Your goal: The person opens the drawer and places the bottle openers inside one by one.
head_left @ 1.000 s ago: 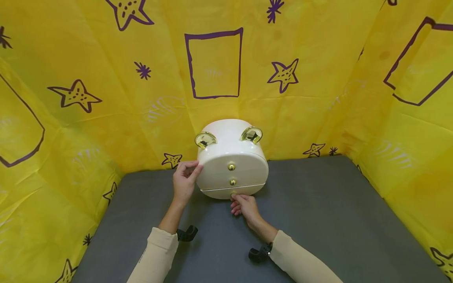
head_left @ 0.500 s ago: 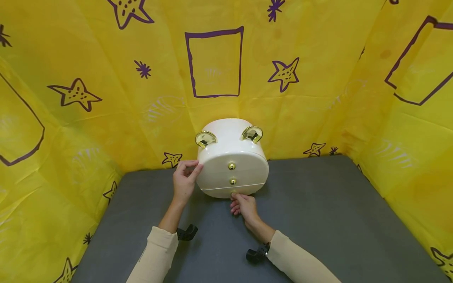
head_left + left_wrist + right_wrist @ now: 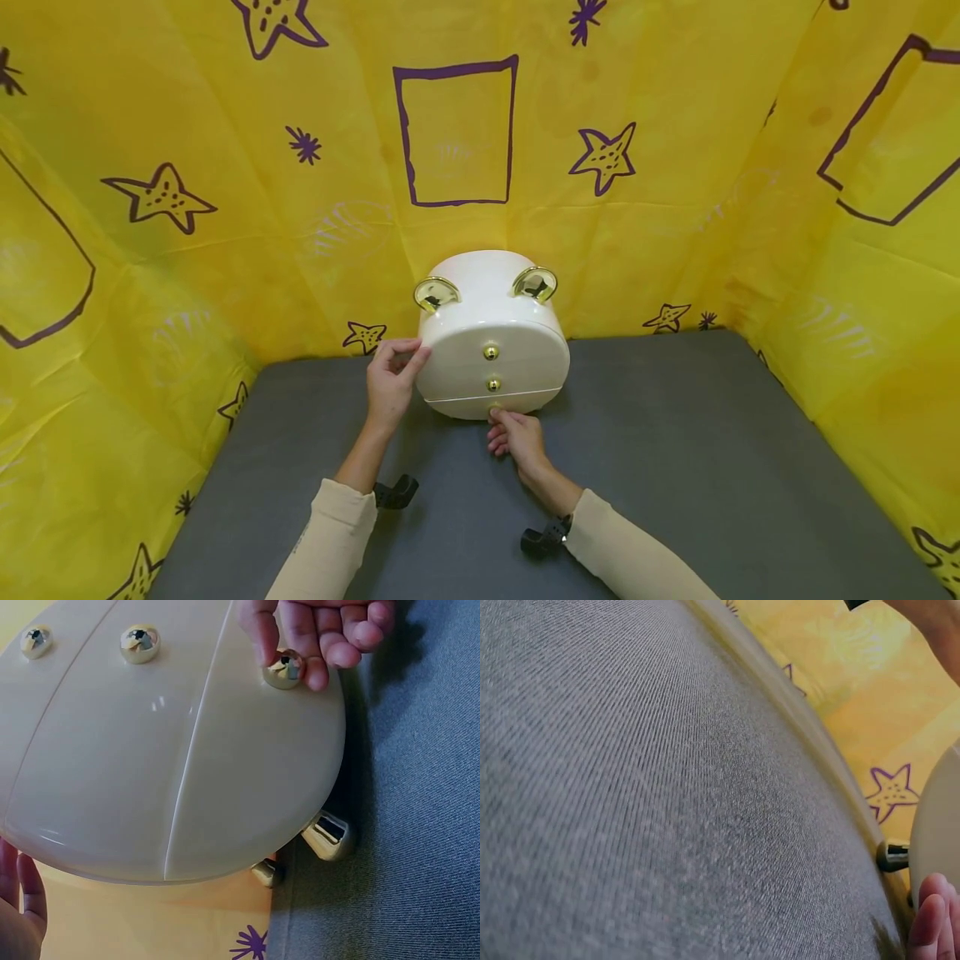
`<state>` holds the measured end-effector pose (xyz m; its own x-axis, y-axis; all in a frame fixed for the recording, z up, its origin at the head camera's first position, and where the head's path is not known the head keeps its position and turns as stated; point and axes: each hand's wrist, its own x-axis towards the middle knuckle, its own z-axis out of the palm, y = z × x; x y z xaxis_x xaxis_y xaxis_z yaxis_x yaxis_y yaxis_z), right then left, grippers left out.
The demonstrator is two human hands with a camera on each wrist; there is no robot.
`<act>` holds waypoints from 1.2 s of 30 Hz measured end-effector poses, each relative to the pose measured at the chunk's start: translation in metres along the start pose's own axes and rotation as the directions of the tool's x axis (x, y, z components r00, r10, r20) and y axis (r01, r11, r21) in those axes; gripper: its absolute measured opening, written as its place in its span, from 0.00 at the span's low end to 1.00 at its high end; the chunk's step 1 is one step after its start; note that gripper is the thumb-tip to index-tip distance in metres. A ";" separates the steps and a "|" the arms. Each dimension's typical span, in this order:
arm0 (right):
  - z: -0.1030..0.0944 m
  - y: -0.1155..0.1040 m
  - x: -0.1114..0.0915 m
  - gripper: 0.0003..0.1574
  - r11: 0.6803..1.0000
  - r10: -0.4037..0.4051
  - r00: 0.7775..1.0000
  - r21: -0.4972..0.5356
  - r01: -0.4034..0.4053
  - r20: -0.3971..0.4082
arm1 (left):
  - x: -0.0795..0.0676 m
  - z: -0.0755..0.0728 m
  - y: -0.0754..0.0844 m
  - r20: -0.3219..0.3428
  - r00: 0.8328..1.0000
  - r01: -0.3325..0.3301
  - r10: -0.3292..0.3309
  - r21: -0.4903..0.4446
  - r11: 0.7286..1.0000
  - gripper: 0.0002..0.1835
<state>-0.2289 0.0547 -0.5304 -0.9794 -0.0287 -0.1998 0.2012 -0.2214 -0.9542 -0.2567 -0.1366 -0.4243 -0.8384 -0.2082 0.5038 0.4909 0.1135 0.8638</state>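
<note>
A glossy white drawer box (image 3: 491, 287) with a rounded outline, two gold ears and gold knobs stands at the back of the dark table. My right hand (image 3: 519, 440) is at its bottom drawer (image 3: 457, 408), pinching the gold knob (image 3: 283, 673) between thumb and finger, as the left wrist view shows. The drawer front sits nearly level with the panel above. My left hand (image 3: 392, 379) touches the box's left side with fairly straight fingers; part of it shows in the left wrist view at lower left. In the right wrist view, fingertips (image 3: 930, 919) of my right hand appear beside the box.
Two more gold knobs, an upper one (image 3: 491, 353) and a middle one (image 3: 493, 385), sit on the box front. Short gold feet (image 3: 328, 836) hold it up. Yellow cloth (image 3: 345, 167) with purple drawings walls the grey table (image 3: 675, 467) behind and at both sides.
The bottom drawer front has shifted very slightly back toward the box, with my right hand still on its knob. My right wrist has moved a little left. My left hand stays in place.
</note>
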 end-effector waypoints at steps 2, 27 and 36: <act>-0.001 0.002 0.000 0.24 1.000 -0.013 1.000 -0.003 0.013 -0.002 | 0.000 0.001 0.001 0.002 1.000 -0.001 0.001 0.000 1.000 0.10; -0.002 -0.006 -0.003 0.25 0.968 -0.102 0.995 -0.231 0.102 0.008 | 0.002 0.000 0.000 0.000 1.000 -0.019 0.019 0.010 1.000 0.09; -0.003 -0.005 -0.006 0.25 0.975 -0.079 0.996 -0.205 0.083 0.031 | -0.005 0.001 0.023 0.013 1.000 -0.024 0.024 0.016 1.000 0.10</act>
<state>-0.2242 0.0589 -0.5248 -0.9922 -0.0411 -0.1173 0.1182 -0.0182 -0.9928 -0.2417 -0.1324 -0.4071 -0.8293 -0.1930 0.5244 0.5072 0.1337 0.8514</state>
